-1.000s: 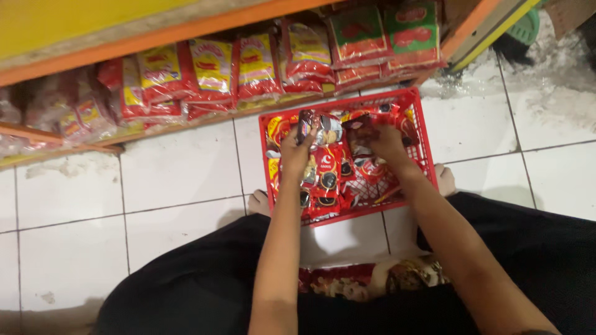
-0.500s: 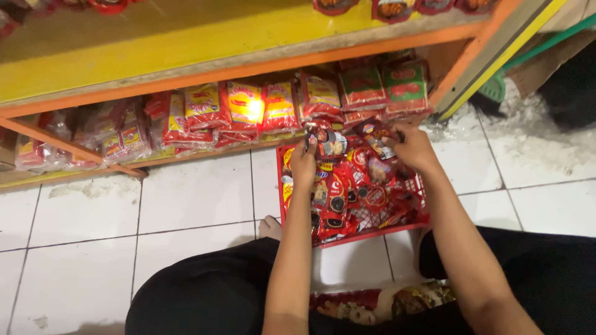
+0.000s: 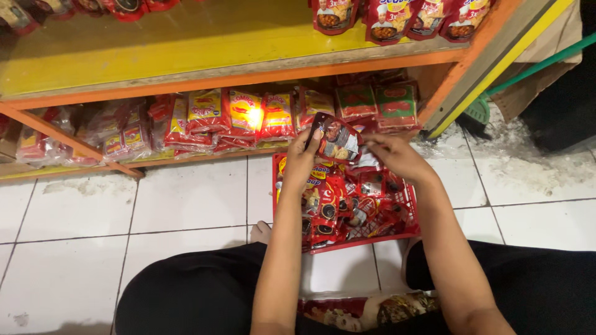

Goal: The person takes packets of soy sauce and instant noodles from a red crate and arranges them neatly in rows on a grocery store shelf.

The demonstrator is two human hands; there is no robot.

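My left hand (image 3: 303,156) holds up a small red and black sachet (image 3: 336,139) by its left edge, above the far end of a red plastic basket (image 3: 405,231). My right hand (image 3: 395,156) pinches the sachet's right side, fingers curled around another packet below it. The basket sits on the white tiled floor between my knees and is filled with several similar red sachets (image 3: 328,205). Both forearms reach forward over my black trousers (image 3: 198,291).
A yellow and orange shelf unit (image 3: 186,43) stands ahead; its bottom shelf holds rows of red and yellow packets (image 3: 242,118), and more red packets (image 3: 397,17) sit on the upper shelf. A green broom (image 3: 496,93) leans at the right. A printed packet (image 3: 366,310) lies in my lap.
The view has tilted up, showing more of the upper shelf. Both hands have risen out of the basket, lifting a sachet towards the lower shelf.
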